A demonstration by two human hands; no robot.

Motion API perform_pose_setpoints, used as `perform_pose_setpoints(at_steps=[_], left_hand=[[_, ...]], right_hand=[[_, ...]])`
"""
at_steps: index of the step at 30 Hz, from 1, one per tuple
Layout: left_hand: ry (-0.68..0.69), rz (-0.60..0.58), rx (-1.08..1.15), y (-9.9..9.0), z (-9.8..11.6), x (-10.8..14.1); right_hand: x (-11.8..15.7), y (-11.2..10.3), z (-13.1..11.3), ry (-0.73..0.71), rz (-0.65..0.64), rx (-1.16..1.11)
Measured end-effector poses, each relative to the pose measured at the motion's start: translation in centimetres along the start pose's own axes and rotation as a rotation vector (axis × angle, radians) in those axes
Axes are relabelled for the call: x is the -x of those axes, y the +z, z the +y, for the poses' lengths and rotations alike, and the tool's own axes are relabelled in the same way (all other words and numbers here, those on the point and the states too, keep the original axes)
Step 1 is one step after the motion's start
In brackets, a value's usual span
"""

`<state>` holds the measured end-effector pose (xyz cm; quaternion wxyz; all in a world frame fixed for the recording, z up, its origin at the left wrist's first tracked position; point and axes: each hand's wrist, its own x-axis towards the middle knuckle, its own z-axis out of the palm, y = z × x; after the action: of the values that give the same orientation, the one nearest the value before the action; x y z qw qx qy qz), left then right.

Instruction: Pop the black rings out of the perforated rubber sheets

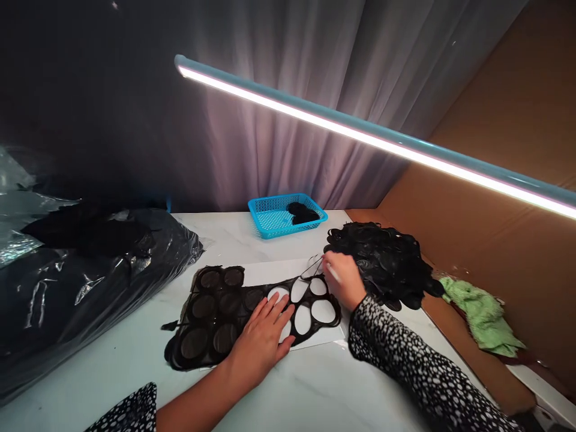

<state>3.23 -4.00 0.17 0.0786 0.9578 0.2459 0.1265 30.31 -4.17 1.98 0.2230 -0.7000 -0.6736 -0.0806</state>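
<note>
A white, marble-patterned tabletop (324, 396) runs toward grey pleated curtains (292, 144) under a lit, bar-shaped lamp (360, 132), with a bulky black plastic bag (112, 282) left of the left hand (267, 333). Beneath that hand, open and flat, lies a thin black sheet (213, 323) patterned with round and oval shapes, the openings right of the hand showing white. The right hand (345, 279) pinches a slim pale tool (333, 273), perhaps tweezers, by the sheet's far right corner.

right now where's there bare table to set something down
Bare tabletop shows in front, between the left forearm and right sleeve, and farther back, between the plastic bag and blue basket. The middle is crowded: left hand, right hand, black cut-out sheet, and the black pile just right.
</note>
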Motion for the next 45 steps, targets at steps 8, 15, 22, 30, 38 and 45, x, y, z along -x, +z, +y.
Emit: perform_pose_setpoints(at_steps=[8, 15, 22, 30, 38, 45], left_hand=[[0.107, 0.008, 0.088, -1.9, 0.6, 1.6], [0.162, -0.132, 0.092, -2.0, 0.9, 2.4], [0.171, -0.138, 0.079, -1.6, 0.7, 2.2], [0.174, -0.145, 0.083, -1.5, 0.6, 2.4], [0.169, -0.107, 0.112, -0.9, 0.3, 2.5], [0.165, -0.069, 0.109, -2.5, 0.7, 3.3]], right_hand=[[2.0, -3.5, 0.0, 0.186, -0.091, -0.595], [8.1, -2.5, -7.0, 0.109, -0.356, -0.810], [8.9, -2.1, -7.2, 0.113, -0.314, -0.764], [9.6, -2.4, -8.0, 0.043, -0.261, -0.572], [8.6, -1.1, -5.3, -0.318, -0.018, -0.156], [1.9, -3.5, 0.6, 0.289, 0.086, -0.483]])
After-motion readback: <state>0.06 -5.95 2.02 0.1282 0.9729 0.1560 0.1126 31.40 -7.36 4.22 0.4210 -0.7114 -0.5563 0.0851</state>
